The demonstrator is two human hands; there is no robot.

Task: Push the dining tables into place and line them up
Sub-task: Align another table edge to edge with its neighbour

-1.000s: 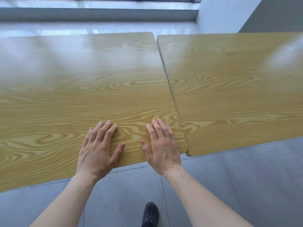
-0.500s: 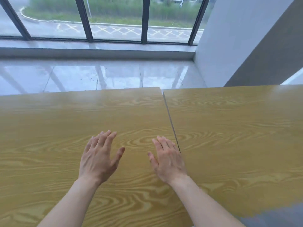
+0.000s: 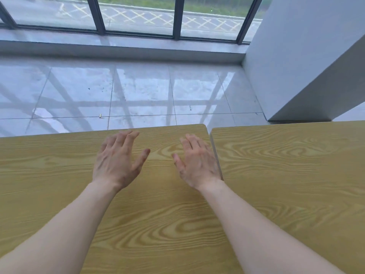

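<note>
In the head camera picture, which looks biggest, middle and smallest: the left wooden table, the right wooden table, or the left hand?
1. Left yellow wood-grain table
2. Right yellow wood-grain table, partly cut off by the picture's edge
3. Left hand, smallest though nearer the camera

Beyond the fingertips, a glossy pale tiled floor (image 3: 138,91) runs to a low grey sill (image 3: 122,50) under tall windows with dark frames (image 3: 177,16). Daylight throws the frames' reflections across the tiles. Ahead and right of the fingers, a white wall (image 3: 292,56) juts out, with a small yellowish scrap (image 3: 100,115) on the floor ahead to the left.
</note>
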